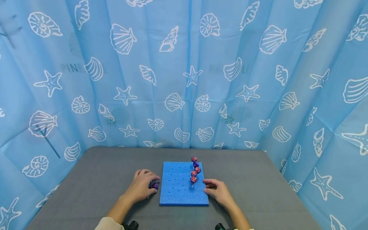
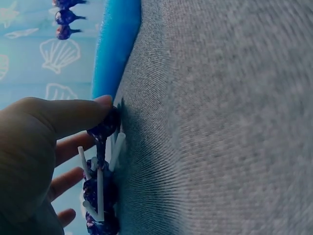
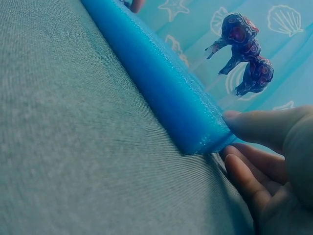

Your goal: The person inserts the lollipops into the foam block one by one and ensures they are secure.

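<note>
Left hand [image 2: 35,142]: curled about a dark purple lollipop [image 2: 106,125]
Lollipop pile [image 2: 110,195]: just beside, with white sticks [image 2: 100,191]
Blue board [image 2: 120,44]: near, on grey tabletop [image 2: 220,122]

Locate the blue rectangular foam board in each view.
Head: blue rectangular foam board, lower centre.
Left wrist: board, top, left of centre.
Right wrist: board, slanting from top left to right of centre.
Shared landmark: round red-and-purple wrapped lollipops standing in it.
</note>
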`<state>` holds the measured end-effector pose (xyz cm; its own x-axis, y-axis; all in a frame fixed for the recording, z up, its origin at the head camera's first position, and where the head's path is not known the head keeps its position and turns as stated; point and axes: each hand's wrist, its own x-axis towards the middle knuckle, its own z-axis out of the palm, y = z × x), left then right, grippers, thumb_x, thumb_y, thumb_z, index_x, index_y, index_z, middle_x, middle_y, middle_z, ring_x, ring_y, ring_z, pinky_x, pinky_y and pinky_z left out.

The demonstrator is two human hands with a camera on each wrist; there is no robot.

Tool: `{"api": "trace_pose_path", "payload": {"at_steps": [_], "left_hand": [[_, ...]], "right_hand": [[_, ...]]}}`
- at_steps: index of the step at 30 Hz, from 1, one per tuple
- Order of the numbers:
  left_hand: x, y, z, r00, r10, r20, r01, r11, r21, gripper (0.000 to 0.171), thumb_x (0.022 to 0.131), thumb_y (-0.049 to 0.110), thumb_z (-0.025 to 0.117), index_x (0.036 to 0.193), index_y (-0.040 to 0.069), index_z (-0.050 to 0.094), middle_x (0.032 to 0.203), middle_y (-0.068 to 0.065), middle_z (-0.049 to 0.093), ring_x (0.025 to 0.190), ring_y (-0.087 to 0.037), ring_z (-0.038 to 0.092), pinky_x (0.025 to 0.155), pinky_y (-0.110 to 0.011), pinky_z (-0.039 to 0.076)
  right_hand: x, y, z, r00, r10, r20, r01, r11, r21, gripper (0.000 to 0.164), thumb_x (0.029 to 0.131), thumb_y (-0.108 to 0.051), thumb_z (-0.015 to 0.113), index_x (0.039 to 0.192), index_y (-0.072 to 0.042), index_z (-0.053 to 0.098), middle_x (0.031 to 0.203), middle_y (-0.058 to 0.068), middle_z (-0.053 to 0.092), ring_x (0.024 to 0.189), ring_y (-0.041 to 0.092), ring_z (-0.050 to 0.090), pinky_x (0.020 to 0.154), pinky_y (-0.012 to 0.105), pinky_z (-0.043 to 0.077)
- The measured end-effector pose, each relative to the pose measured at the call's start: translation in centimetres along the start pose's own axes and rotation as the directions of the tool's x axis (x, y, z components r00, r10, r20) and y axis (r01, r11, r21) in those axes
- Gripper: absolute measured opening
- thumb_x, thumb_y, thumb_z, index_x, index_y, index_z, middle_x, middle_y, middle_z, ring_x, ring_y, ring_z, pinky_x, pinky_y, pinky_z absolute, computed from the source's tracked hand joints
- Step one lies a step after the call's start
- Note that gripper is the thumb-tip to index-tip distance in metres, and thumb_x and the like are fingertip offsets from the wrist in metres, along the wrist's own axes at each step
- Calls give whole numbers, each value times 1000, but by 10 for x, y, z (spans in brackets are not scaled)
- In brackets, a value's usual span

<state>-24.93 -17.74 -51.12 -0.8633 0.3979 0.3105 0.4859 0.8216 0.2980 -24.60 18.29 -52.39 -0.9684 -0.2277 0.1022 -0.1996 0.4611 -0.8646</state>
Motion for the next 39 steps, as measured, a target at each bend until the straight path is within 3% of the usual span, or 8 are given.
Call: {"api": "trace_pose_path", "payload": {"at_steps": [8, 18, 30, 39], "left_hand": [[0, 0, 0, 1000, 2, 21, -2, 1000, 24, 38, 72, 27, 86, 106, 23, 71, 107, 4, 67, 116, -28, 49, 104, -65, 20], [1, -2, 2, 1000, 13, -12, -12, 999, 53, 29, 73, 25, 86, 98, 25, 72, 99, 8, 68, 111, -24, 50, 105, -67, 15], [5, -3, 4, 994, -10, -110, 11, 1000, 16, 24, 74, 26, 85, 95, 26, 73, 96, 12, 64, 106, -19, 52, 105, -62, 22], [13, 13, -3, 974, -28, -225, 8, 996, -89, 28, 72, 25, 86, 96, 25, 71, 98, 10, 66, 107, -22, 54, 104, -59, 27]], "right_hand": [[2, 1, 1, 1000, -10, -7, 10, 1000, 4, 30, 88, -8, 72, 118, -3, 67, 111, 10, 66, 97, 23, 61, 83, 38, 54], [2, 2, 2, 1000, -5, -3, 5, 1000, 23, 31, 88, -10, 72, 118, -2, 67, 111, 10, 66, 97, 23, 62, 81, 36, 54], [3, 7, 1, 1000, 3, 4, -3, 1000, 23, 31, 88, -11, 72, 118, -4, 67, 110, 8, 67, 96, 21, 61, 81, 35, 54], [2, 8, 0, 1000, -21, 9, 21, 999, 25, 32, 87, -11, 73, 117, -2, 66, 111, 10, 67, 97, 22, 62, 78, 27, 53]]}}
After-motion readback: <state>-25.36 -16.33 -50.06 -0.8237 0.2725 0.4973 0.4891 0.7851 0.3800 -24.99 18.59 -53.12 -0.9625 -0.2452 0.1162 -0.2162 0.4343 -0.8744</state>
